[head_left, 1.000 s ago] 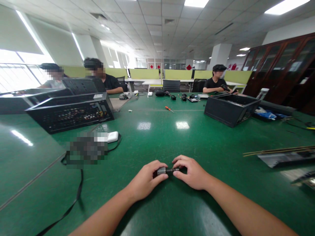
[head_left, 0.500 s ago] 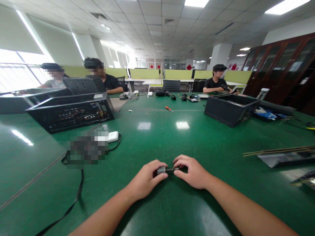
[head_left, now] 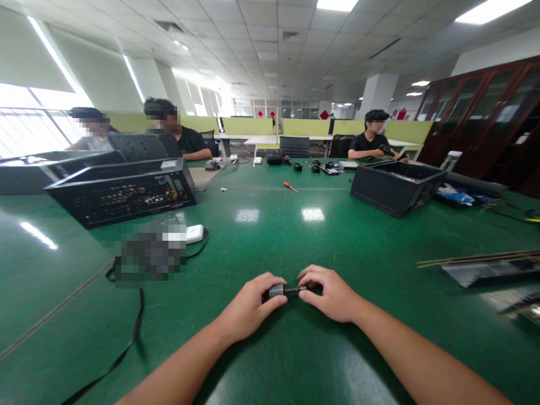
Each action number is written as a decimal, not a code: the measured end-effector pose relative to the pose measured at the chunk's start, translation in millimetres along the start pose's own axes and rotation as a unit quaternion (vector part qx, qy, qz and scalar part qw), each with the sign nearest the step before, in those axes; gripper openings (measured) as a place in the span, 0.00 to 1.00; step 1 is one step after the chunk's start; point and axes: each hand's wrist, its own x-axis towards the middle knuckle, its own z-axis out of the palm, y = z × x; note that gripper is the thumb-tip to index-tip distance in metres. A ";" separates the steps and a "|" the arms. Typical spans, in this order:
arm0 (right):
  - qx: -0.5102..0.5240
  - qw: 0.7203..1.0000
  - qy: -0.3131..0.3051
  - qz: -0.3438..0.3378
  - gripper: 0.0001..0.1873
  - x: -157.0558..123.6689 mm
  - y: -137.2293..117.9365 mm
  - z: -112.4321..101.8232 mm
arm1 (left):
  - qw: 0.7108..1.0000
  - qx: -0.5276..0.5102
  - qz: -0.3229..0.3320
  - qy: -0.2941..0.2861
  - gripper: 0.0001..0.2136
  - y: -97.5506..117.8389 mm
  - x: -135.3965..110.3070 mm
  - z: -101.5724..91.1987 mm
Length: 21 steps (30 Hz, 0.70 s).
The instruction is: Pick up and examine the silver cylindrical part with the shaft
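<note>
Low over the green table's near middle, my left hand (head_left: 252, 306) is closed around a metal drill chuck (head_left: 276, 291), thumb below and fingers above. A thin dark drill bit (head_left: 291, 290) runs from the chuck to the right, roughly level. At its far end my right hand (head_left: 331, 295) pinches the tip between thumb and fingers. Part of the chuck is hidden in my left palm, and the bit's end is partly covered by my right fingertips.
Black computer cases (head_left: 126, 194) stand at left, another case (head_left: 394, 188) at right. An orange screwdriver (head_left: 289, 186) lies ahead. A white charger-like block (head_left: 194, 234) and black strap (head_left: 137, 320) are at left. Metal parts (head_left: 485, 269) lie at right. Several people sit across the table.
Almost nothing differs. Both hands keep their hold on the chuck and bit, with only a very slight shift.
</note>
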 end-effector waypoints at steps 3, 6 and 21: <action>0.003 1.000 -0.002 0.000 0.04 0.1 1.2 0.0 | 1.000 0.000 0.000 0.000 0.11 0.0 0.4 -0.1; 0.002 1.000 0.000 0.002 0.04 0.4 2.0 -0.6 | 1.000 0.000 0.002 0.001 0.10 -0.5 0.5 -0.1; 0.005 1.000 -0.003 -0.001 0.02 0.8 3.5 -2.6 | 1.000 0.001 0.008 0.005 0.10 -2.4 -0.6 0.1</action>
